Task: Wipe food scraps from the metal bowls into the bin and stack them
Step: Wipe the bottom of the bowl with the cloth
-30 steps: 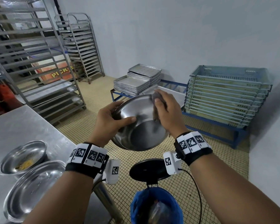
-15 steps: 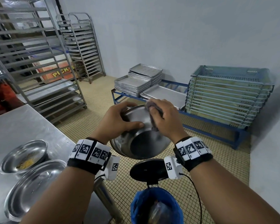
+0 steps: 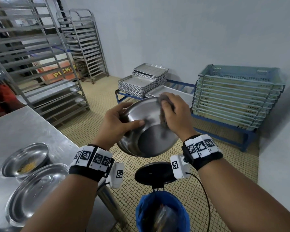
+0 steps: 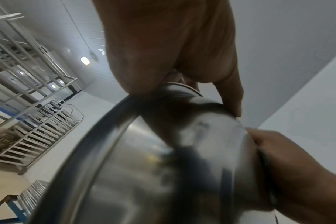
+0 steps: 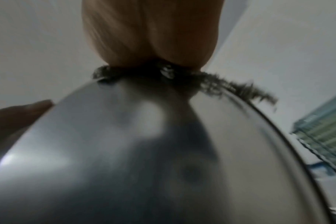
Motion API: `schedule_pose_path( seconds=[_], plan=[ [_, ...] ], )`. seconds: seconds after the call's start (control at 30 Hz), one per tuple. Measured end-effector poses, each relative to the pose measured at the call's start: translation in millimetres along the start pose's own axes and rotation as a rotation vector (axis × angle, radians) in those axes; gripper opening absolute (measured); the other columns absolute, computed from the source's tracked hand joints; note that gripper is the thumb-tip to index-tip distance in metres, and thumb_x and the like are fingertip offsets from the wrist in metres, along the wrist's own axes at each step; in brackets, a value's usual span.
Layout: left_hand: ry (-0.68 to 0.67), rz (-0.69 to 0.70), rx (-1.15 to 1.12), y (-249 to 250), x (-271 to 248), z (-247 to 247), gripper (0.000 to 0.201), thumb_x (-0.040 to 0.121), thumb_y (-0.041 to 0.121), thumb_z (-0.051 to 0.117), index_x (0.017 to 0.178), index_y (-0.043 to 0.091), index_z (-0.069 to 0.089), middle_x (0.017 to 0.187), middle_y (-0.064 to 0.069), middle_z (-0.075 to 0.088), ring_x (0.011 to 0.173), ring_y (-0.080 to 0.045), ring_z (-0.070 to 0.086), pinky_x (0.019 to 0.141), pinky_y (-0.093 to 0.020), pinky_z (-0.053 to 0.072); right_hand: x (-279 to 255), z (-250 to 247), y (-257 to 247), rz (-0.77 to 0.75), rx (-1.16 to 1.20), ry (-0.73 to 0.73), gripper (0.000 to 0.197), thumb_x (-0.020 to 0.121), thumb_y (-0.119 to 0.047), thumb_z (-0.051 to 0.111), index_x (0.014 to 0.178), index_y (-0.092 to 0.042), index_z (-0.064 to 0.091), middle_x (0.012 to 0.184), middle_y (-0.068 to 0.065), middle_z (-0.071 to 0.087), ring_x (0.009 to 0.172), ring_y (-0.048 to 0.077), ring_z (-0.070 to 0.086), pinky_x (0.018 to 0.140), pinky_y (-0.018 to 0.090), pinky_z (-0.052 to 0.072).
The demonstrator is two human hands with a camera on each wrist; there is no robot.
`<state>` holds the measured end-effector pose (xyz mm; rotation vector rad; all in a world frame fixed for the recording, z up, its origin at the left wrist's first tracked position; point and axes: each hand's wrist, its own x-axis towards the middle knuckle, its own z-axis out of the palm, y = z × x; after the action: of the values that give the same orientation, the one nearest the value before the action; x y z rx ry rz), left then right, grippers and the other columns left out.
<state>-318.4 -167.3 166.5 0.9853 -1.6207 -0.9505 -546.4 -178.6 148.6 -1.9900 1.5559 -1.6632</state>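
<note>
I hold a metal bowl [image 3: 149,136] tilted toward me in the air above the bin [image 3: 162,213], which has a blue liner. My left hand [image 3: 119,121] grips its left rim, thumb inside. My right hand [image 3: 172,113] presses a grey-brown cloth [image 3: 163,111] against the inner wall near the top rim. The left wrist view shows the bowl [image 4: 163,166] close up under my left hand [image 4: 173,60]. In the blurred right wrist view the cloth [image 5: 211,84] lies on the bowl [image 5: 144,151]. Two more bowls sit on the steel table [image 3: 23,128]: one with yellow scraps [image 3: 26,158], one nearer [image 3: 37,191].
The bin's black lid [image 3: 153,173] stands raised behind the liner. Tray racks [image 3: 84,46] stand at the left and back. Stacked metal trays [image 3: 141,84] and a stack of crates [image 3: 238,96] rest on a blue frame by the wall. Tiled floor lies between.
The bowl dipped slightly, then rose again. My right hand with the cloth slid from the top rim to the upper right inner wall. My left grip stayed the same.
</note>
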Motion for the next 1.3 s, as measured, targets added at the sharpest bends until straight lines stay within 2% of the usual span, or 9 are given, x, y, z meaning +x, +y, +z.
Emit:
schedule_pose_path(
  seconds=[0.07,0.27,0.4,0.5,0.63,0.83,1.0,1.17,1.3],
  plan=[
    [-0.009,0.015,-0.013,0.4,0.1,1.2,0.059,0.06,0.025,0.095,0.113,0.035,0.07,0.101,0.0,0.08,0.09,-0.022,0.078,0.07,-0.035,0.064,5.4,1.7,-3.5,-0.099,-0.085,-0.042,0.036,0.1,-0.037,0.044,0.126,-0.023,0.066,0.106,0.001,0.068,0.098,0.019,0.061,0.088,0.036,0.049],
    [0.1,0.01,-0.124,-6.5,-1.4,-10.5,0.056,0.064,0.021,0.099,0.112,0.031,0.072,0.098,-0.007,0.079,0.087,-0.024,0.077,0.072,-0.038,0.063,-0.2,-12.2,13.6,0.256,0.209,0.019,0.019,0.106,-0.027,0.05,0.114,-0.026,0.068,0.088,-0.01,0.069,0.08,0.003,0.066,0.076,0.025,0.05],
    [-0.056,0.043,0.178,1.9,5.8,-9.8,0.061,0.059,0.051,0.094,0.113,0.039,0.067,0.103,0.006,0.076,0.094,-0.016,0.075,0.082,-0.039,0.064,8.3,-11.0,4.4,0.078,0.086,-0.021,0.021,0.1,-0.032,0.052,0.112,-0.031,0.069,0.089,-0.006,0.072,0.081,0.015,0.068,0.078,0.034,0.056],
    [-0.146,0.086,0.303,13.7,14.6,-0.9,0.055,0.067,0.037,0.099,0.105,0.051,0.062,0.101,0.019,0.073,0.093,-0.001,0.072,0.081,-0.029,0.062,10.0,-6.1,-12.7,-0.153,-0.141,-0.14,0.026,0.097,-0.029,0.053,0.118,-0.029,0.069,0.098,-0.001,0.068,0.089,0.019,0.064,0.078,0.035,0.054],
    [-0.14,0.122,0.285,18.3,16.5,4.6,0.056,0.069,0.017,0.097,0.103,0.046,0.064,0.093,0.025,0.075,0.088,0.007,0.07,0.074,-0.014,0.056,7.5,-2.3,-21.6,-0.234,-0.179,-0.12,0.034,0.097,-0.032,0.051,0.126,-0.024,0.067,0.1,0.003,0.067,0.09,0.02,0.062,0.077,0.035,0.053],
    [-0.031,0.031,0.135,7.4,8.2,-0.2,0.063,0.057,0.034,0.097,0.115,0.03,0.072,0.103,0.0,0.079,0.094,-0.021,0.077,0.082,-0.048,0.066,-9.4,-5.3,5.4,0.127,0.103,0.023,0.02,0.104,-0.025,0.051,0.115,-0.033,0.066,0.104,-0.016,0.065,0.099,0.006,0.062,0.093,0.039,0.054],
    [-0.014,0.044,0.148,9.3,4.3,3.3,0.056,0.056,0.037,0.095,0.106,0.041,0.071,0.097,0.01,0.079,0.091,-0.013,0.077,0.078,-0.036,0.065,-3.0,1.8,-1.0,-0.086,-0.099,0.005,0.032,0.103,-0.032,0.045,0.125,-0.022,0.065,0.106,-0.002,0.067,0.101,0.017,0.058,0.092,0.04,0.047],
    [0.041,0.066,0.115,10.3,4.0,-6.9,0.055,0.061,0.027,0.095,0.106,0.042,0.068,0.091,0.02,0.078,0.086,-0.004,0.075,0.072,-0.022,0.061,-12.3,-7.6,11.8,0.235,0.146,0.047,0.022,0.107,-0.027,0.046,0.12,-0.024,0.064,0.105,-0.006,0.068,0.098,0.01,0.063,0.091,0.044,0.053],
    [-0.048,0.091,0.187,7.4,5.1,4.6,0.055,0.068,0.018,0.097,0.107,0.045,0.068,0.099,0.017,0.076,0.092,0.001,0.072,0.077,-0.019,0.059,-6.3,3.7,-10.3,-0.073,-0.088,-0.029,0.031,0.104,-0.031,0.044,0.128,-0.023,0.062,0.113,-0.003,0.065,0.106,0.017,0.057,0.094,0.038,0.044]
  ],
)
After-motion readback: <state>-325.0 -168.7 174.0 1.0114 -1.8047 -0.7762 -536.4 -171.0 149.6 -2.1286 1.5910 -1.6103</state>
